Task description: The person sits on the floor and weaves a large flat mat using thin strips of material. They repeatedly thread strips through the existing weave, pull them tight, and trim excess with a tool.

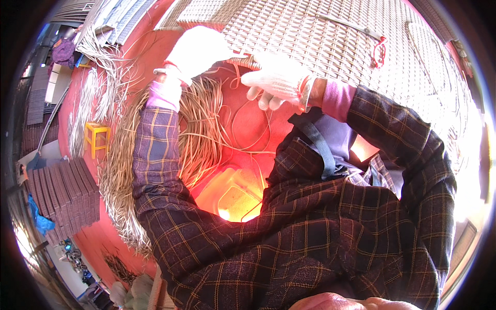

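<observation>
Both my hands wear white knitted gloves, washed out by bright light. My left hand [200, 50] is at the near edge of a large woven panel [289, 31] of pale strips; glare hides its fingers. Just right of it, my right hand [281, 77] has its fingers curled in at the same edge, and what they hold, if anything, is hidden. Between the hands, the panel's wrapped rim [247, 63] shows, with a thin strip [235, 76] looping down from it. A thick bundle of long tan strips [199, 129] lies below my left forearm.
A long flat metal tool [347, 24] and a red cord loop [378, 53] lie on the panel. A yellow plastic stool [235, 196] stands by my lap. A small yellow stool [97, 138], pale strips [95, 103] and stacked brown woven panels [64, 194] are at left on the red floor.
</observation>
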Available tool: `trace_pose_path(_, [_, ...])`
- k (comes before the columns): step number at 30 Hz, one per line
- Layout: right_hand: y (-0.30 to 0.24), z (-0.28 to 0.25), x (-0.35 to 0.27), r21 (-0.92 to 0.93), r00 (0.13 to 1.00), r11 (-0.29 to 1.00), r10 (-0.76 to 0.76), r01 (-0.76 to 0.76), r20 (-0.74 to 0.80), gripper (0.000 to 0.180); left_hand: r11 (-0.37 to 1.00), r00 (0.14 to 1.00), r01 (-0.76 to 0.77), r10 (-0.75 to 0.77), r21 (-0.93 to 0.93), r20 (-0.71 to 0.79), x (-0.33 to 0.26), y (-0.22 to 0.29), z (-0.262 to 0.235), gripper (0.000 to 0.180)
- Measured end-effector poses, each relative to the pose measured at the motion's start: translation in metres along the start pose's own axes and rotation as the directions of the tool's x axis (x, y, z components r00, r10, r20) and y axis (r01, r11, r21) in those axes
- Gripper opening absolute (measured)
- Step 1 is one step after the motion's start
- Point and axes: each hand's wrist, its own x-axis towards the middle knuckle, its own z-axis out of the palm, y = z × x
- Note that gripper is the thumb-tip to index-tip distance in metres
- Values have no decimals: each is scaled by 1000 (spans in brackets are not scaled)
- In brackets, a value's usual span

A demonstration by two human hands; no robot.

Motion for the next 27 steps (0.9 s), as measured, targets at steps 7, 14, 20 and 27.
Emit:
trace_pose_path(7, [5,7,-3,-48,997,999,-25,21,-78,62,990,998,-56,50,-129,-47,-2,-19,29,18])
trace_pose_path(14, [25,17,-1,349,985,922,-148,170,-88,52,984,994,-33,13,-177,-112,-3,-23,37,23])
trace_pose_path(20, [27,9,-6,400,982,898,-150,182,-111,39,997,994,-69,67,27,91,8,-14,28,23])
trace_pose_path(27, [13,-12,-4,196,968,973,-73,122,-238,33,990,994,-78,68,-117,-86,25,0,35,18])
